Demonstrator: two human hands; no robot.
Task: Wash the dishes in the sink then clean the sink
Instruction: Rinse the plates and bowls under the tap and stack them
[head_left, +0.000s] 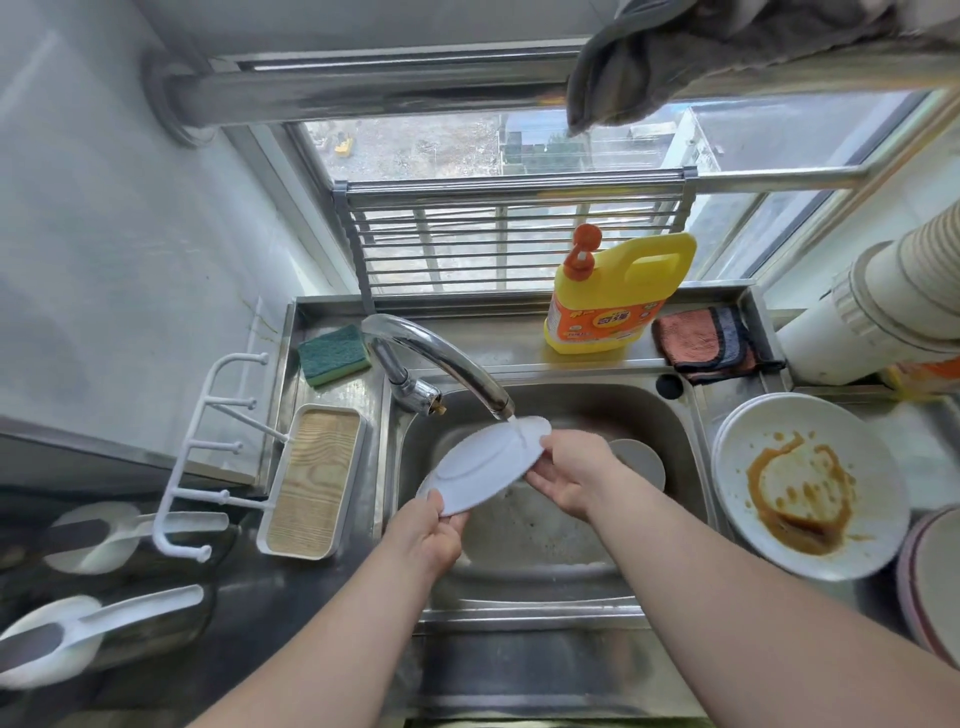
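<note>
Head view: over the sink (691, 467) I hold a white plate (483, 467) underside up beneath the faucet (441, 358). My left hand (431, 535) pinches its near-left rim, my right hand (576, 478) its far-right rim under the stream. The plate's long axis runs between them. Dirty plates (810, 483) wait right of the sink, nearer my right hand.

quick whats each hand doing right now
Left hand: closed on the lower edge of the white plate.
Right hand: closed on the plate's upper edge, under the tap.

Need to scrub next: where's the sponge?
The green-and-yellow sponge lies on the steel ledge behind the sink's left corner, just left of the faucet.
</note>
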